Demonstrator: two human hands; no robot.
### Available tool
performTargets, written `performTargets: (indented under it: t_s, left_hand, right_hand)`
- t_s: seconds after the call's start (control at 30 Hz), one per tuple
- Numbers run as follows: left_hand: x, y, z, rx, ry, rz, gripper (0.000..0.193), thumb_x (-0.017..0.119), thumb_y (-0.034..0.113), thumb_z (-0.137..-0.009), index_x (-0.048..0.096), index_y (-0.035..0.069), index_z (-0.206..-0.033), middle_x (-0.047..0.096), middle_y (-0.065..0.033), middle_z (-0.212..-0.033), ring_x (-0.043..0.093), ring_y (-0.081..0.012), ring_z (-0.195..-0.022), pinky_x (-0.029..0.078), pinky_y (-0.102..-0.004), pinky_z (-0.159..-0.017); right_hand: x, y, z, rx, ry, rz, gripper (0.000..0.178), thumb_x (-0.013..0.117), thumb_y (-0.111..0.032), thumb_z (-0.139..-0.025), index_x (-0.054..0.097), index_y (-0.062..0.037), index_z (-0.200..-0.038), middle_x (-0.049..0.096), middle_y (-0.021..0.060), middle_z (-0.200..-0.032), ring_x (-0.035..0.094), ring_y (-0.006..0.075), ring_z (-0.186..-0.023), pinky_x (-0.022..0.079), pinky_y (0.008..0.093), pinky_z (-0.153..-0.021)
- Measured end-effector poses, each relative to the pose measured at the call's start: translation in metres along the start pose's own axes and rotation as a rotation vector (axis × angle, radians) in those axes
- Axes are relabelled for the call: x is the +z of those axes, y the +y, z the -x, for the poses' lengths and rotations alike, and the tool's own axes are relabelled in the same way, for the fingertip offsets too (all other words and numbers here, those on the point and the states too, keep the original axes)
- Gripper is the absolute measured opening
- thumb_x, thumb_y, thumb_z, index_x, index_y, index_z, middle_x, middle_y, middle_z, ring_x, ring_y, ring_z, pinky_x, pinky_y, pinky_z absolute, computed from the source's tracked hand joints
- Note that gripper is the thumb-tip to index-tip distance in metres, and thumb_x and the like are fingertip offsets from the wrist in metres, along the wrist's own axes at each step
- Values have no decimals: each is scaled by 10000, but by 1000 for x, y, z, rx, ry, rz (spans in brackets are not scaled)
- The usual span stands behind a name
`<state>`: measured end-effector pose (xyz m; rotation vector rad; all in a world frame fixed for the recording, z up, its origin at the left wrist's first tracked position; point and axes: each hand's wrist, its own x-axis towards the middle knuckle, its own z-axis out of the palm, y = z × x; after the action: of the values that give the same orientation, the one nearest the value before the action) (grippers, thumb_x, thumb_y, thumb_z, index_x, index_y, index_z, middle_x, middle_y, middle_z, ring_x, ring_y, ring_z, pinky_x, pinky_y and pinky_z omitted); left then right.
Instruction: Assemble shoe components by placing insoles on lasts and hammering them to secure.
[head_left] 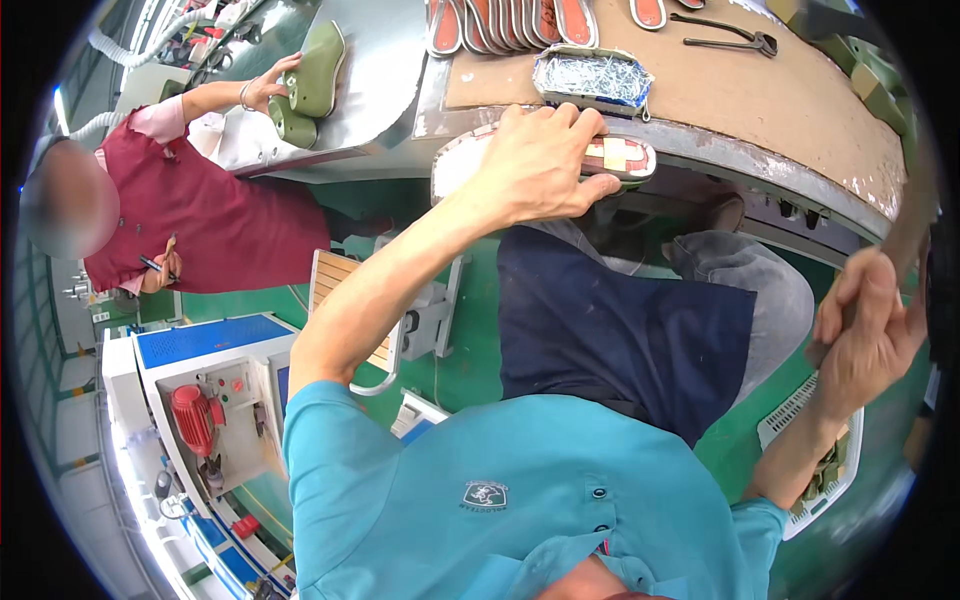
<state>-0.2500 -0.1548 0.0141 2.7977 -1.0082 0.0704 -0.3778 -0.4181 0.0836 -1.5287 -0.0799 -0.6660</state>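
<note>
My left hand (pixel 545 160) is clamped over an upturned shoe (pixel 632 157) at the bench's near edge. Its fingers lie across the sole side, and the thumb presses the side nearest me. The shoe's bottom shows a pale rim, a reddish middle and a tan patch; a bit of green shows beneath. Raised at the far right, my right hand (pixel 865 335) is closed, partly blurred, around something handle-like that I cannot make out. Just beyond the shoe stands a box of nails (pixel 592 80).
Pincers (pixel 735 40) and a row of reddish insoles (pixel 505 25) lie on the bench. Green pieces (pixel 870 75) line its right end. A white basket (pixel 850 470) stands low right. At left, a person in a red apron (pixel 250 235) touches green boots (pixel 318 70).
</note>
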Motion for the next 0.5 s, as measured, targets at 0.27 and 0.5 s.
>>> performTargets:
  t_s: [0.27,0.5]
  left_hand:
    - [4,-1,2,27,10,53,489,680,444,-791,555,88,-1102,615,-91,-959,610,-279,-920,411,-404,-792]
    - [0,5,-3,-24,-27,56,503,685,432,-790,553,73,-1117,635,-97,-975,611,-278,-952,400,-410,-813]
  right_hand:
    - [11,39,15,138,-382,594,431,632,-15,-879,526,-64,-1294,628,86,-1196,608,72,-820,473,193,-677]
    - [7,57,49,-62,-275,237,492,556,-30,-932,380,-81,-1388,637,130,-928,615,152,-783,491,240,-666]
